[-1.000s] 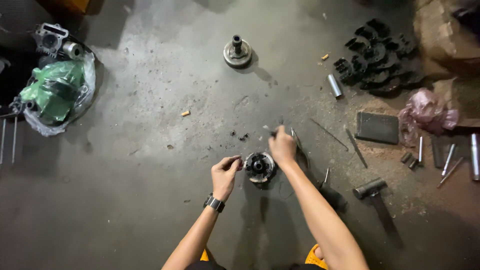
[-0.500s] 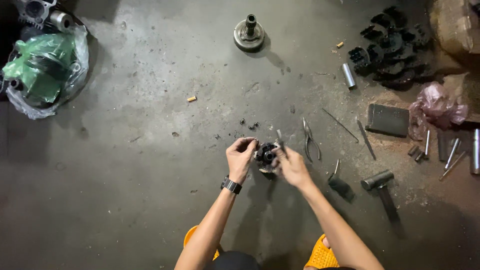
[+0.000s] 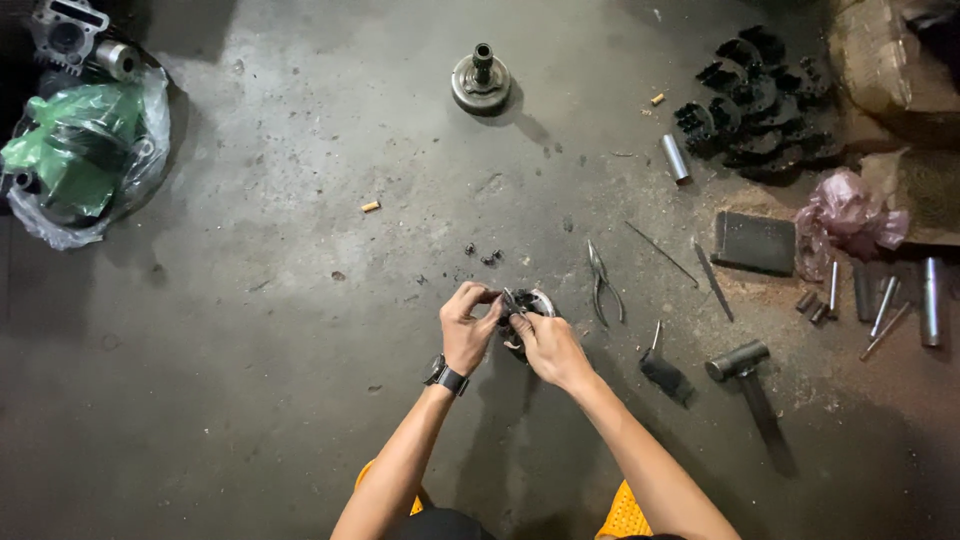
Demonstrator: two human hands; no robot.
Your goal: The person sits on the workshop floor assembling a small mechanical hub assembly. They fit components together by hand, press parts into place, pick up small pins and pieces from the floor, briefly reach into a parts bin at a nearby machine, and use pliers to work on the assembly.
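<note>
- Head view: a round, dark metal machine part (image 3: 527, 312) is gripped on the concrete floor (image 3: 280, 330) by both hands.
- Left hand (image 3: 467, 326) and right hand (image 3: 545, 345) are each closed around its rim.
- Grey steel pliers (image 3: 603, 283) are seen lying just beside.

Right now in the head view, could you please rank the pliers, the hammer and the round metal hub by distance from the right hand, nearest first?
1. Pliers: on the floor just right of the right hand.
2. Hammer: farther right, head toward the hand.
3. Round metal hub: far up the floor, near the top of the view.
</note>
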